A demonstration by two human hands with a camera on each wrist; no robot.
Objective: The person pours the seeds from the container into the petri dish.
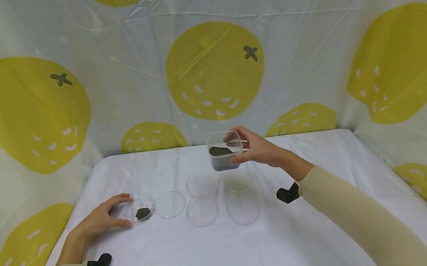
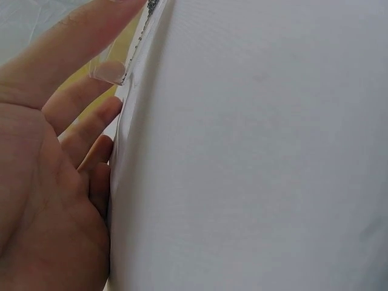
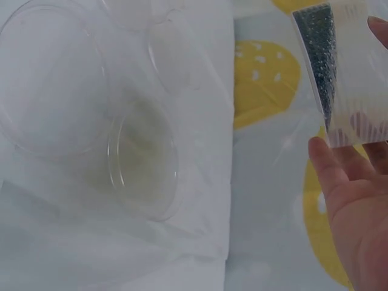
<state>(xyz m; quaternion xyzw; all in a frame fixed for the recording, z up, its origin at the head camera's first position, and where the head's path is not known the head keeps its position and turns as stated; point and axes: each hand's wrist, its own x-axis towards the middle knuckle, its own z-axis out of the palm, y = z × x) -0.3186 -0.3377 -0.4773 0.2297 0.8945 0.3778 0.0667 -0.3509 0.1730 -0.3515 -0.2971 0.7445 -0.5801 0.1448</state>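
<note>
My left hand (image 1: 98, 219) is at the left end of a group of clear dishes. Its thumb and index finger hold the rim of a clear petri dish (image 1: 146, 201), the thumb nearer me. A small heap of dark green dried flakes (image 1: 142, 213) lies in that dish. My right hand (image 1: 257, 148) grips a clear square plastic tub (image 1: 225, 164) from its right side, raised above the back of the table. More dark green flakes (image 3: 318, 45) fill part of the tub; in the right wrist view they slope against one wall.
Several clear dishes lie on the white-covered table (image 1: 184, 260): one dish (image 1: 170, 204) beside the held one, others in the middle, and a right-hand dish (image 1: 243, 209) nearer me. A white curtain printed with yellow lemons (image 1: 216, 71) surrounds the table's back and sides.
</note>
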